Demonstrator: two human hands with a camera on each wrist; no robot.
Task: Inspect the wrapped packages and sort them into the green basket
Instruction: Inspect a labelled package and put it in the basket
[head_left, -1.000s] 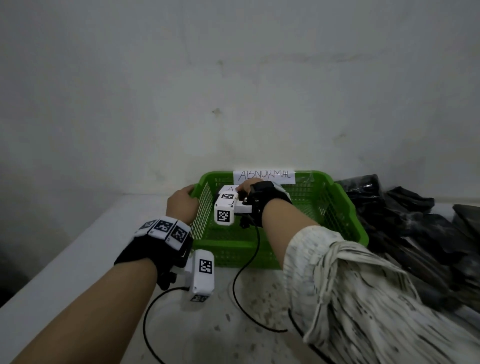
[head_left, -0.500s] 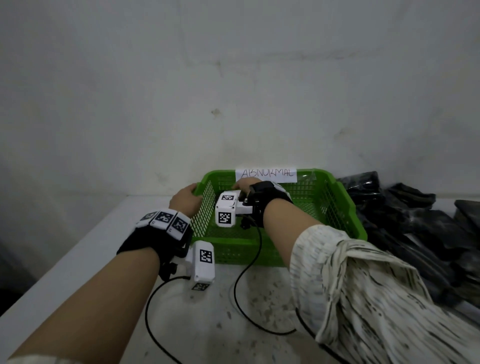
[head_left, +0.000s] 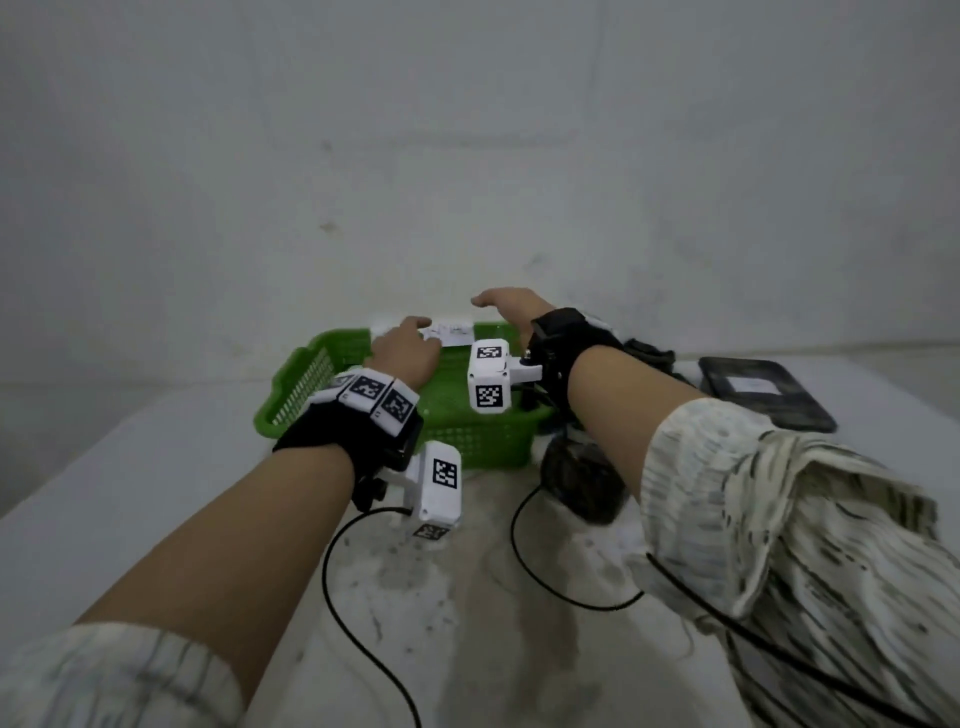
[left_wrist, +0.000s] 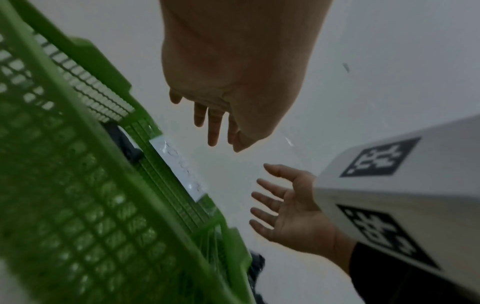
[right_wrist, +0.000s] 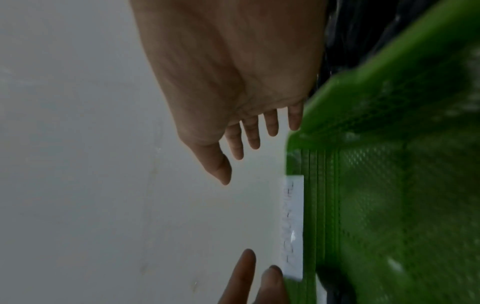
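Note:
The green basket (head_left: 296, 395) stands on the white table by the wall, with a white paper label (head_left: 454, 332) on its far wall. My left hand (head_left: 410, 338) hovers over the basket, fingers straight and reaching toward the label, holding nothing. My right hand (head_left: 498, 304) is raised above the basket's far right corner, fingers spread and empty. The left wrist view shows both hands open, the left (left_wrist: 215, 127) and the right (left_wrist: 283, 205). A flat black wrapped package (head_left: 763, 395) with a white sticker lies right of the basket. No package shows in the visible part of the basket.
More dark wrapped packages (head_left: 644, 351) lie behind my right wrist, and one dark bundle (head_left: 582, 478) sits under my right forearm by the basket's near right corner. Black cables (head_left: 524, 566) trail over the stained table (head_left: 156, 478). The wall is close behind the basket.
Both hands have let go of the basket and lifted. The left hand moved from the left rim to over the far wall. The right hand rose out of the basket.

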